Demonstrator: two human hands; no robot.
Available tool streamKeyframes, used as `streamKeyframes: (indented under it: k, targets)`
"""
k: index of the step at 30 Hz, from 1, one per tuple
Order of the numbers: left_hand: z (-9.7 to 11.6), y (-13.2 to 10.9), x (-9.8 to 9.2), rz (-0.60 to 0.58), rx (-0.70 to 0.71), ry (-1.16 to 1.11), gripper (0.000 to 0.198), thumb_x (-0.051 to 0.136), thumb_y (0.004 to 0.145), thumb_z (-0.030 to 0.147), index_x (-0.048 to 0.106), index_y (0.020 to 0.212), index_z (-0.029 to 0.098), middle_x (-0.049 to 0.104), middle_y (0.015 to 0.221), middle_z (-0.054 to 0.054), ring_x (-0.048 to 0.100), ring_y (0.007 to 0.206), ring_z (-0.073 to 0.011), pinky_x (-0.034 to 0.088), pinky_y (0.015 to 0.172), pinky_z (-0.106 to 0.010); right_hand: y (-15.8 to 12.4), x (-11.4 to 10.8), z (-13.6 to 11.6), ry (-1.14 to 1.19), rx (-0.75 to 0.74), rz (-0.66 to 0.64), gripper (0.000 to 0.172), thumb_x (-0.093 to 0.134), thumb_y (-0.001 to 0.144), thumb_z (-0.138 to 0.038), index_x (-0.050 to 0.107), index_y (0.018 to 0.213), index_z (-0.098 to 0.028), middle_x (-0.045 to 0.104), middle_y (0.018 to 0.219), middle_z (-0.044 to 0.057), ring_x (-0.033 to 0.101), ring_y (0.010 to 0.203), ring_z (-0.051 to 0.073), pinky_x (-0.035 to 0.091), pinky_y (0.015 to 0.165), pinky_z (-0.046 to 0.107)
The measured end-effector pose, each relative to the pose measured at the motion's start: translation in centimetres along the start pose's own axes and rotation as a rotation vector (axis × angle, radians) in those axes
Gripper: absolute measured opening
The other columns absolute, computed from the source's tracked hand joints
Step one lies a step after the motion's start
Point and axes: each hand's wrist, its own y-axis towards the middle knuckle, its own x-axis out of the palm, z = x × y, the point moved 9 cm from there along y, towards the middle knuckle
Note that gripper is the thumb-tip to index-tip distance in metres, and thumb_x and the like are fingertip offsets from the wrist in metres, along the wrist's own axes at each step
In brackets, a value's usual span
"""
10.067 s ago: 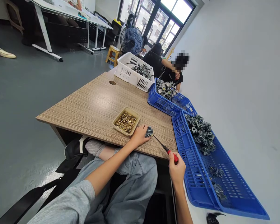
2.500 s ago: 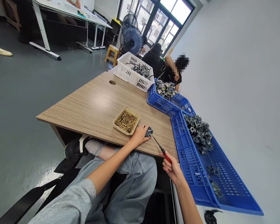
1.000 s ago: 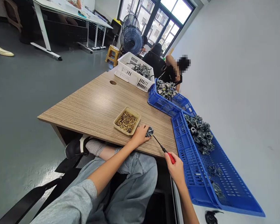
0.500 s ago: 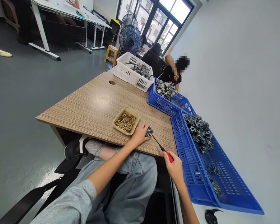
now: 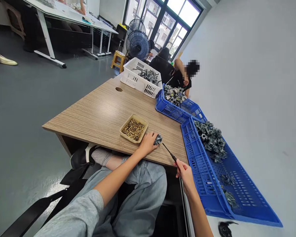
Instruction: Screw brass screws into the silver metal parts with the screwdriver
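My left hand (image 5: 148,142) is closed on a small grey metal part (image 5: 158,140) and holds it down on the wooden table (image 5: 101,112) near its front edge. My right hand (image 5: 185,172) grips a screwdriver (image 5: 170,153) with a thin dark shaft. Its red handle is mostly hidden in my fist. The tip of the screwdriver touches the metal part. A tan tray of small brass screws (image 5: 134,128) sits just left of my left hand.
A long blue crate (image 5: 202,184) with several grey metal parts (image 5: 210,138) lies to my right. A second blue crate (image 5: 172,110) and a white basket (image 5: 135,80) of parts stand farther back. Another person (image 5: 185,77) sits at the far end. Fans and tables stand behind.
My right hand has slid up the screwdriver and now covers more of its red handle. The left hand and the metal part have stayed in place. The view has shifted slightly.
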Motion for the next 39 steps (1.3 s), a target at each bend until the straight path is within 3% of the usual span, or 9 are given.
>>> streamKeyframes:
  k: [5,11,14,17,22,26,32,36,39]
  targets:
    - [-0.5,0.0,-0.1,0.047,-0.015,-0.095,0.067,0.080,0.086,0.026,0.050,0.145,0.025,0.057,0.139,-0.012,0.062,0.128,-0.0324,0.051,0.111,-0.047,1.5,-1.8,0.5,-0.213,-0.123,0.226,0.059,0.059,0.083,-0.080,0.069,0.085,-0.022,0.068,0.076,0.008,0.060,0.072,0.025,0.047,0.064,0.034]
    - [-1.1,0.2,0.1,0.072,-0.035,-0.155,0.079,0.083,0.082,0.023,0.042,0.149,0.021,0.054,0.143,-0.014,0.061,0.134,-0.0323,0.050,0.114,-0.046,3.5,-1.5,1.5,-0.412,-0.152,0.407,0.039,0.056,0.089,-0.059,0.069,0.096,-0.022,0.072,0.087,0.015,0.066,0.086,0.032,0.047,0.077,0.040]
    - [-1.2,0.2,0.3,0.065,-0.036,-0.139,0.074,0.082,0.083,0.023,0.045,0.146,0.021,0.057,0.139,-0.014,0.061,0.133,-0.0328,0.049,0.115,-0.047,2.8,-0.8,-0.4,-0.455,-0.198,0.518,0.040,0.055,0.092,-0.048,0.069,0.109,-0.015,0.069,0.107,0.025,0.063,0.108,0.039,0.046,0.091,0.047]
    - [-1.2,0.2,0.3,0.067,-0.033,-0.133,0.070,0.082,0.083,0.024,0.047,0.143,0.022,0.059,0.136,-0.013,0.061,0.132,-0.0326,0.050,0.114,-0.047,-0.7,2.4,-5.0,-0.453,-0.303,0.542,0.041,0.051,0.098,-0.040,0.066,0.125,-0.013,0.065,0.123,0.027,0.057,0.121,0.040,0.043,0.101,0.051]
    - [-1.5,0.3,0.6,0.067,-0.054,-0.156,0.073,0.082,0.083,0.023,0.043,0.145,0.021,0.058,0.139,-0.014,0.059,0.136,-0.0325,0.048,0.116,-0.048,-11.4,16.8,-15.0,-0.417,-0.716,-0.121,0.019,0.056,0.105,-0.031,0.069,0.118,-0.024,0.067,0.117,0.011,0.060,0.110,0.029,0.047,0.097,0.044]
    - [-1.9,0.4,0.8,0.078,-0.091,-0.194,0.078,0.085,0.080,0.020,0.042,0.146,0.017,0.058,0.141,-0.017,0.057,0.139,-0.0341,0.048,0.118,-0.049,-18.5,24.3,-17.2,-0.613,-0.857,-0.424,0.020,0.067,0.103,-0.043,0.068,0.105,-0.023,0.069,0.113,0.009,0.061,0.107,0.029,0.049,0.092,0.044]
    - [-2.2,0.5,0.7,0.121,-0.112,-0.245,0.074,0.086,0.078,0.017,0.046,0.140,0.020,0.060,0.135,-0.014,0.058,0.136,-0.0334,0.049,0.116,-0.048,-24.7,28.3,-16.4,-0.705,-1.114,-0.688,0.024,0.056,0.109,-0.039,0.063,0.097,-0.020,0.069,0.090,0.003,0.062,0.084,0.021,0.050,0.078,0.036]
    - [-2.2,0.3,0.6,0.110,-0.123,-0.235,0.063,0.086,0.079,0.017,0.052,0.133,0.019,0.060,0.131,-0.012,0.060,0.130,-0.0320,0.050,0.114,-0.047,-25.0,27.5,-16.3,-0.660,-1.024,-0.653,0.028,0.054,0.110,-0.045,0.064,0.101,-0.020,0.071,0.105,0.007,0.064,0.100,0.024,0.050,0.084,0.035]
    - [-2.0,0.3,0.4,0.095,-0.128,-0.246,0.055,0.086,0.079,0.017,0.058,0.127,0.019,0.060,0.128,-0.012,0.062,0.125,-0.0305,0.052,0.111,-0.045,-25.0,26.2,-15.9,-0.564,-0.938,-0.750,0.027,0.054,0.109,-0.046,0.062,0.100,-0.021,0.071,0.095,0.002,0.062,0.083,0.018,0.045,0.070,0.029]
